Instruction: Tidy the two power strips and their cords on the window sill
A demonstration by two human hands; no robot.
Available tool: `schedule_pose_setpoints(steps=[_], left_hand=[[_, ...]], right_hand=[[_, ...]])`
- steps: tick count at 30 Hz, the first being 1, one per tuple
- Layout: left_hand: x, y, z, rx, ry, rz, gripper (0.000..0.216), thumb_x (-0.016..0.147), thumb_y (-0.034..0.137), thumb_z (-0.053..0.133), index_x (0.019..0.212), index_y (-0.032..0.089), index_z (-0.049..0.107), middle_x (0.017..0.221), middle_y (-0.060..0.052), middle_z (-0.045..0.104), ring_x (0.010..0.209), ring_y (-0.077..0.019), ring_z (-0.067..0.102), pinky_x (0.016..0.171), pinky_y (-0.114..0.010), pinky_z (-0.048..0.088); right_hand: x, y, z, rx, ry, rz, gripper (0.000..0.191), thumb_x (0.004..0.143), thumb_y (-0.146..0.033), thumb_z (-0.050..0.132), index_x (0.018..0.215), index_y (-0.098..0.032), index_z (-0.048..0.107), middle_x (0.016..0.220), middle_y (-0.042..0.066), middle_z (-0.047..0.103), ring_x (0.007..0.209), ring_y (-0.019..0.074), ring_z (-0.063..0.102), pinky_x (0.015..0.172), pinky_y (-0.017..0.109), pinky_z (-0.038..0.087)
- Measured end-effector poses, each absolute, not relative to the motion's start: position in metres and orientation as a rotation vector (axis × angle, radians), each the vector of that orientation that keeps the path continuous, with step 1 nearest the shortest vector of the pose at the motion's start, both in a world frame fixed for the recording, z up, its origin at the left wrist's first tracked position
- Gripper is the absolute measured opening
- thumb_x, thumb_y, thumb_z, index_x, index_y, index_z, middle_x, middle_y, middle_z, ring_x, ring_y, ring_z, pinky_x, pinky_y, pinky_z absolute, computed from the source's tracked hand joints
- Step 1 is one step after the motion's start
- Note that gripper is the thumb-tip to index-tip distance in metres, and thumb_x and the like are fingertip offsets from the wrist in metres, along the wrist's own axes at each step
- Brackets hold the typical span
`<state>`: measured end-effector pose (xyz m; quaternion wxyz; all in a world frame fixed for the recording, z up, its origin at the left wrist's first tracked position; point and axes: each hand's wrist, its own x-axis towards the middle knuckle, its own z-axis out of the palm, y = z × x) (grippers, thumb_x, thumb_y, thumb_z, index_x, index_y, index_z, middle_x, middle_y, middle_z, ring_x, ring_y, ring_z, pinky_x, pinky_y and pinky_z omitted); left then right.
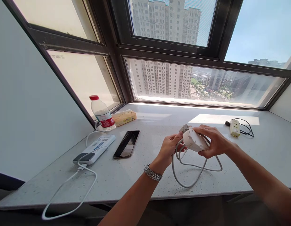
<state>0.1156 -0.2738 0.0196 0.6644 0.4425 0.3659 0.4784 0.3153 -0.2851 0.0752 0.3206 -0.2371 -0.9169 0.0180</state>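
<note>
My right hand (213, 141) grips a white power adapter block (194, 140) above the pale stone sill (140, 175). My left hand (170, 149), a metal watch on its wrist, pinches the adapter's white cable (194, 175) near the plug (185, 128). The cable hangs in loose loops down onto the sill between my arms.
A black phone (126, 143) lies left of my hands. Further left are a white power strip (95, 149) with a white cord (72, 194), a water bottle with a red cap (102, 113) and a yellow packet (124, 117). A small beige socket strip (235, 127) sits at the right.
</note>
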Motion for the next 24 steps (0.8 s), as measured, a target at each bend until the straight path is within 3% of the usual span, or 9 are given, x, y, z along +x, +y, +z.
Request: schedule_pose_setpoints(steps=[6, 11, 14, 19, 22, 24], left_hand=[[0.115, -0.278, 0.028, 1.208, 0.797, 1.056, 0.055, 0.074, 0.066, 0.058, 0.086, 0.013, 0.062, 0.066, -0.004, 0.061, 0.049, -0.0136, 0.057, 0.049, -0.025, 0.045], [0.116, -0.285, 0.035, 1.329, 0.775, 1.038, 0.047, 0.086, 0.058, 0.041, 0.073, 0.015, 0.055, 0.056, -0.001, 0.053, 0.048, -0.0106, 0.046, 0.05, -0.022, 0.039], [0.117, -0.28, 0.035, 1.343, 0.771, 1.012, 0.042, 0.085, 0.055, 0.045, 0.069, 0.016, 0.052, 0.058, 0.001, 0.049, 0.049, -0.0087, 0.038, 0.049, -0.021, 0.034], [0.107, -0.27, 0.033, 1.278, 0.595, 0.742, 0.031, 0.077, 0.046, 0.056, 0.074, 0.015, 0.053, 0.063, 0.001, 0.048, 0.055, -0.0089, 0.04, 0.053, -0.022, 0.036], [0.104, -0.267, 0.029, 1.325, 0.497, 0.626, 0.024, 0.065, 0.028, 0.067, 0.078, 0.015, 0.052, 0.063, 0.002, 0.048, 0.054, -0.0086, 0.043, 0.053, -0.023, 0.037], [0.106, -0.265, 0.026, 1.339, 0.464, 0.629, 0.026, 0.065, 0.025, 0.068, 0.082, 0.015, 0.051, 0.06, 0.004, 0.047, 0.051, -0.0078, 0.042, 0.051, -0.023, 0.036]], right_hand=[[0.312, -0.286, 0.076, -0.746, -2.438, 0.017, 0.065, 0.062, -0.026, 0.063, 0.125, -0.02, 0.049, 0.097, 0.007, 0.064, 0.079, 0.0199, 0.056, 0.068, 0.03, 0.044], [0.306, -0.286, 0.075, -0.991, -2.453, -0.077, 0.071, 0.065, -0.032, 0.065, 0.132, -0.02, 0.046, 0.1, 0.009, 0.064, 0.083, 0.0222, 0.057, 0.065, 0.03, 0.042], [0.302, -0.285, 0.074, -1.149, -2.433, -0.056, 0.078, 0.067, -0.034, 0.065, 0.139, -0.022, 0.04, 0.105, 0.01, 0.064, 0.084, 0.0234, 0.058, 0.063, 0.029, 0.041], [0.299, -0.28, 0.073, -1.24, -2.411, 0.14, 0.082, 0.066, -0.033, 0.067, 0.142, -0.027, 0.038, 0.1, 0.006, 0.066, 0.078, 0.022, 0.059, 0.061, 0.028, 0.039], [0.298, -0.272, 0.068, -1.206, -2.379, 0.362, 0.075, 0.064, -0.032, 0.07, 0.134, -0.025, 0.045, 0.095, 0.004, 0.065, 0.075, 0.0198, 0.058, 0.059, 0.026, 0.04], [0.297, -0.265, 0.063, -1.213, -2.319, 0.478, 0.067, 0.064, -0.032, 0.071, 0.127, -0.022, 0.05, 0.09, 0.003, 0.064, 0.071, 0.0182, 0.057, 0.057, 0.025, 0.04]])
